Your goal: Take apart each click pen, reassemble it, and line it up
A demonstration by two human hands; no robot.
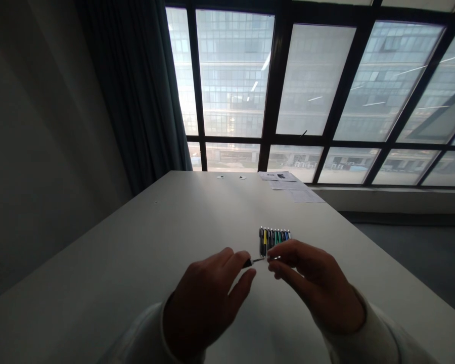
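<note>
My left hand point(212, 293) pinches a dark pen barrel point(247, 263) between thumb and fingers. A thin refill tip point(258, 260) sticks out of the barrel to the right. My right hand point(314, 283) has its thumb and fingertips closed on a small shiny pen part point(275, 258), just beyond the refill's end. Whether the two pieces touch is too small to tell. Just behind my right hand lies a row of several pens point(276, 236), side by side, with black, yellow, green and blue barrels; my fingers hide their near ends.
The white table point(174, 227) stretches away to the windows point(231, 76). Printed papers point(288, 184) lie at its far right corner. Two small round openings point(231, 177) sit near the far edge. A dark curtain point(144, 101) hangs at the left.
</note>
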